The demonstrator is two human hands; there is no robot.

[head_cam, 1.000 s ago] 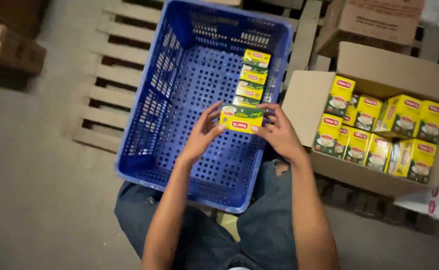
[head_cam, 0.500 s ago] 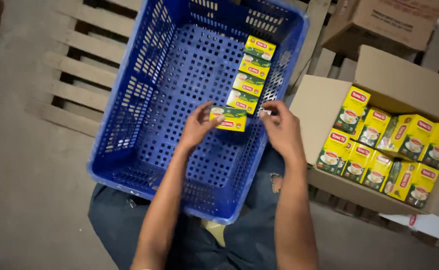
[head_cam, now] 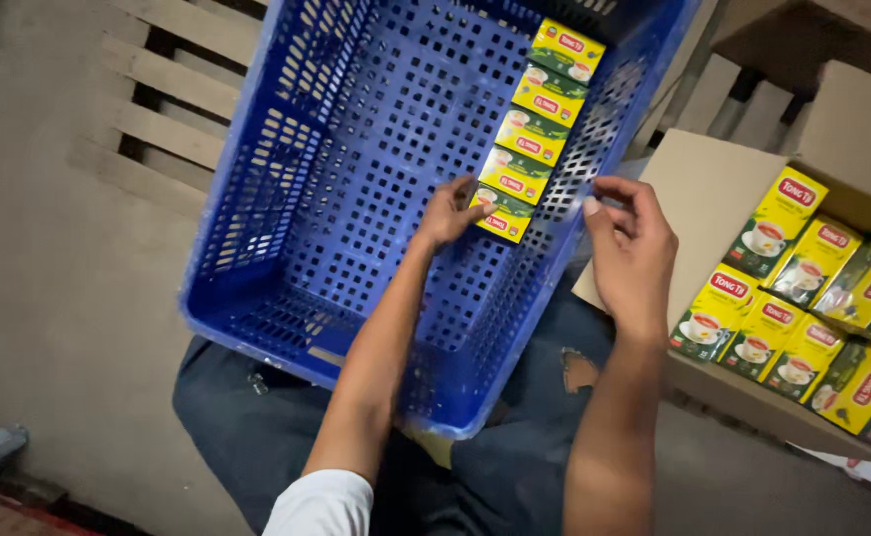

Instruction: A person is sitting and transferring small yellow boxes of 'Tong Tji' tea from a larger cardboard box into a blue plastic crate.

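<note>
A blue perforated plastic crate (head_cam: pixel 257 199) lies in front of me. Along its right wall runs a row of several yellow-and-green tea boxes (head_cam: pixel 540 99). My left hand (head_cam: pixel 447 213) rests on the nearest tea box (head_cam: pixel 503 214) in that row, fingers pressing its left end. My right hand (head_cam: pixel 634 253) hovers above the crate's right rim, fingers loosely curled and holding nothing. To the right, an open cardboard carton (head_cam: pixel 713 189) holds several more yellow-and-green tea boxes (head_cam: pixel 803 298) standing upright.
The crate sits on a wooden pallet (head_cam: pixel 158 109) over a concrete floor (head_cam: pixel 49 298). Another cardboard box (head_cam: pixel 822 30) stands at the back right. My knees in blue jeans (head_cam: pixel 515 467) are under the crate's near edge.
The box that both hands held has been set at the near end of the row. My right hand has let go and pulled back to the right. The view moved closer.
</note>
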